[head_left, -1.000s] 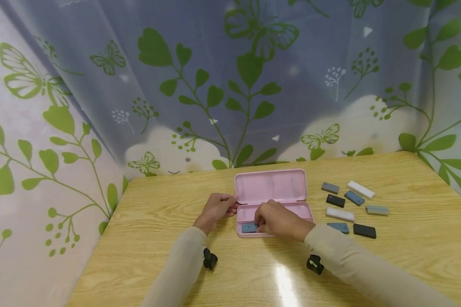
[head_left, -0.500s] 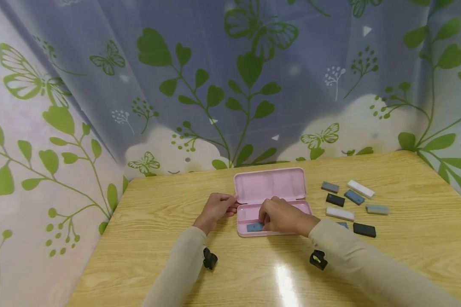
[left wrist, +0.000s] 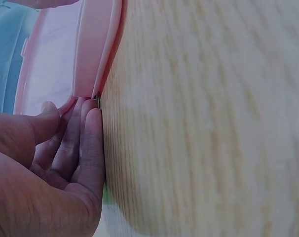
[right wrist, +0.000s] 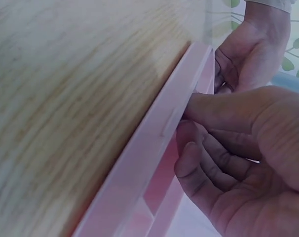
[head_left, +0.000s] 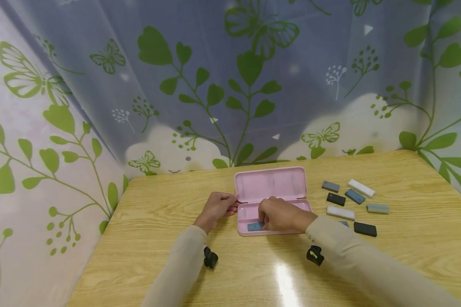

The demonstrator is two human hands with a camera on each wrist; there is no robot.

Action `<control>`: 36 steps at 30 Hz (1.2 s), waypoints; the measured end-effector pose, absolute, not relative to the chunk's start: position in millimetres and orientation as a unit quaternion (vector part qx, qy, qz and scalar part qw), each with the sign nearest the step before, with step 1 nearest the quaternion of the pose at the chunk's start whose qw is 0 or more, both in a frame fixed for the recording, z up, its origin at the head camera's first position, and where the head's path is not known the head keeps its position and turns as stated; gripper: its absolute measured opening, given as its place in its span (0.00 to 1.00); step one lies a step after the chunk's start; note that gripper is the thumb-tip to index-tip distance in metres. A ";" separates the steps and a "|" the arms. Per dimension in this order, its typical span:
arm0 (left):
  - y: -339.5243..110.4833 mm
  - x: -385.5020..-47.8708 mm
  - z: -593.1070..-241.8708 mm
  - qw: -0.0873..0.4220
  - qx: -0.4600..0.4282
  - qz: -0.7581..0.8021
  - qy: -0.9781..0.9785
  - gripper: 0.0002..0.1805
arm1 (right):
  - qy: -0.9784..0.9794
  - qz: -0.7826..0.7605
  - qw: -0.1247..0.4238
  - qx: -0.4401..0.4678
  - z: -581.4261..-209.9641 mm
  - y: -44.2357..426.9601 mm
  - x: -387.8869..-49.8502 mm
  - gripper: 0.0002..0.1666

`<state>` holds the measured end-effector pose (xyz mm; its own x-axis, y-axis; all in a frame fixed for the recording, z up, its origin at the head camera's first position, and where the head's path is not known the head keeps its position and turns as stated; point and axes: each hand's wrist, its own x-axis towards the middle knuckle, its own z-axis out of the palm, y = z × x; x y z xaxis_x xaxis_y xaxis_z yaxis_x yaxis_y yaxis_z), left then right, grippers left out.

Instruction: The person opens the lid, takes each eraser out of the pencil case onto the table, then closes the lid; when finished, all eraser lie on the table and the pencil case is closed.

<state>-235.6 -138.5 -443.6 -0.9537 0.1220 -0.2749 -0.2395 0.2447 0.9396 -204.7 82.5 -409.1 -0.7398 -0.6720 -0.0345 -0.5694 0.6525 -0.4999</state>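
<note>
A pink pencil case (head_left: 269, 185) lies on the table with its lid raised. My left hand (head_left: 217, 207) is at the case's left hinge corner; in the left wrist view its thumb (left wrist: 50, 109) rests on the lid's edge, with the fingers around the corner. Bent fingers of my right hand (head_left: 279, 214) reach into the front compartment and pinch a small blue eraser-like block (head_left: 255, 226), whose left part shows. In the right wrist view the right thumb and fingertips (right wrist: 190, 153) dip behind the case's front wall (right wrist: 139, 153), and the block is hidden.
Right of the case lie several loose blocks: white ones (head_left: 361, 188), black ones (head_left: 365, 229), a blue one (head_left: 355, 196) and grey ones (head_left: 331, 186). Part of another blue block (head_left: 344, 224) shows beside the right sleeve (head_left: 353, 247). A patterned curtain (head_left: 199, 85) hangs behind the table.
My right hand and the blue block have shifted slightly right inside the compartment since one second ago, with little movement in the last half second. The left hand has stayed at the hinge corner.
</note>
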 end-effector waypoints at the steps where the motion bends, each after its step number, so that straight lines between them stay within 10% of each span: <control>1: -138.3 -235.6 -443.3 0.147 -0.038 0.613 0.775 0.18 | 0.902 -0.233 0.114 -0.344 -407.9 82.7 -205.3 0.06; 36: -138.6 -236.2 -443.4 0.153 -0.039 0.612 0.775 0.17 | 0.883 -0.331 0.139 -0.302 -370.8 167.3 -204.4 0.14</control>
<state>-236.2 -138.6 -443.4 -0.9503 0.1269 -0.2844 -0.2474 0.2468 0.9369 -204.4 167.3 -370.8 -0.7789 -0.6256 -0.0442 -0.4420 0.5975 -0.6691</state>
